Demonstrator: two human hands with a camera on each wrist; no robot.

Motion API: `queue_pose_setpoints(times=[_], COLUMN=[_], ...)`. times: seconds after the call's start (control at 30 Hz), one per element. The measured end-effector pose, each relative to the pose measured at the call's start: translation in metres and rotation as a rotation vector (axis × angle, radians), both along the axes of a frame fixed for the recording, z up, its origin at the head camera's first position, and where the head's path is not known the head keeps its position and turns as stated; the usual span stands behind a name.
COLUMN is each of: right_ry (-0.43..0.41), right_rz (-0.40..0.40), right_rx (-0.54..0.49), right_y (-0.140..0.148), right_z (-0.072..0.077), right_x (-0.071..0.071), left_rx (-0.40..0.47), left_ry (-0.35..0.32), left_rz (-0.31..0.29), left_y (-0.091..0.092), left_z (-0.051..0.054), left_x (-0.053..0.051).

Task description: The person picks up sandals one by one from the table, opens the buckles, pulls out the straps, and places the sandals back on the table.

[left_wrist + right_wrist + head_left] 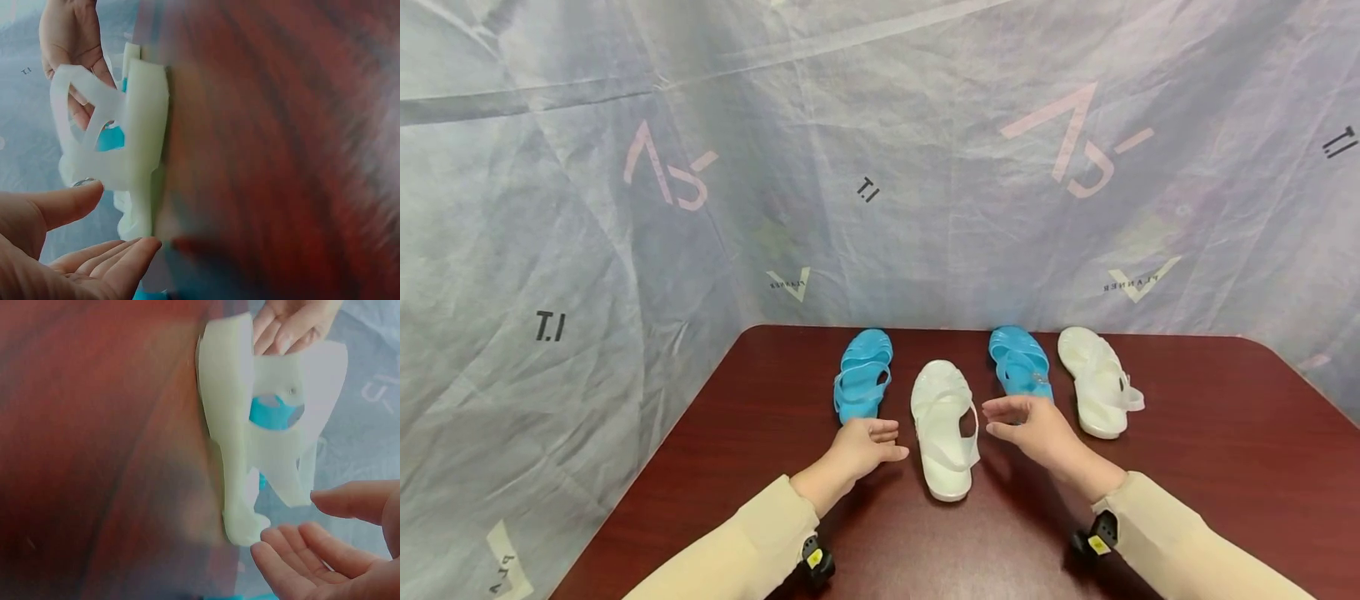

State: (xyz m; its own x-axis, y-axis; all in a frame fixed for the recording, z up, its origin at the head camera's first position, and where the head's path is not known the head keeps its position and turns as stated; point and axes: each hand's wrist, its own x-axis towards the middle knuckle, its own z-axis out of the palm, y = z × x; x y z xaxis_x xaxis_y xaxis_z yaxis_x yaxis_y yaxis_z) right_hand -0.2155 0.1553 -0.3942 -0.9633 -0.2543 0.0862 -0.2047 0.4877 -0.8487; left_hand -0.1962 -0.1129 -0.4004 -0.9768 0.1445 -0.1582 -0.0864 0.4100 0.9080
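Observation:
A white sandal (942, 437) lies sole down on the table, toe pointing away, between my two hands. My left hand (863, 450) is just left of it, fingers extended and thumb apart, holding nothing. On the other side, close to the sandal's strap, my right hand (1037, 433) has its fingers loosely bent, with nothing in its grasp. The left wrist view shows the white sandal (150, 119) side-on beyond the left thumb and fingers (128, 269). In the right wrist view, the right thumb (350, 500) appears near the sandal's strap (281, 462); contact is unclear there.
One blue sandal (857, 387) lies behind my left hand. Another blue sandal (1017, 354) is partly hidden by my right hand. Farther right lies a second white sandal (1093, 379). A printed grey cloth (925, 233) hangs behind the dark red table (760, 408).

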Motion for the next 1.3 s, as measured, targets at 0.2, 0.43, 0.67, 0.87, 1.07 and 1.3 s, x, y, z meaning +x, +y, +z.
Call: queue_pose_setpoints(times=[0.2,0.43,0.67,0.87,1.07,1.3], right_ry=[-0.097,-0.161,-0.379,-0.420,-0.418,-0.398], right_rz=[0.067,0.138,0.083,0.150,0.087,-0.023], right_rx=[-0.083,-0.184,-0.353,-0.387,-0.415,-0.416], right_y=[-0.003,-0.009,-0.016,-0.026,-0.037,-0.047], right_z=[-0.006,-0.014,-0.021,-0.026,-0.028,-0.027], right_x=[0.009,0.019,0.025,0.032,0.041,0.045], left_rx=[0.046,0.112,0.188,0.260,0.276,0.250], left_ry=[-0.004,-0.003,-0.006,-0.016,-0.017,-0.005], left_rz=[-0.043,-0.060,-0.056,-0.035,-0.034,0.025], left_y=[0.005,0.011,0.017,0.022,0.026,0.034], left_z=[-0.007,-0.010,-0.014,-0.019,-0.021,-0.020], left_x=[0.004,0.011,0.016,0.016,0.019,0.018])
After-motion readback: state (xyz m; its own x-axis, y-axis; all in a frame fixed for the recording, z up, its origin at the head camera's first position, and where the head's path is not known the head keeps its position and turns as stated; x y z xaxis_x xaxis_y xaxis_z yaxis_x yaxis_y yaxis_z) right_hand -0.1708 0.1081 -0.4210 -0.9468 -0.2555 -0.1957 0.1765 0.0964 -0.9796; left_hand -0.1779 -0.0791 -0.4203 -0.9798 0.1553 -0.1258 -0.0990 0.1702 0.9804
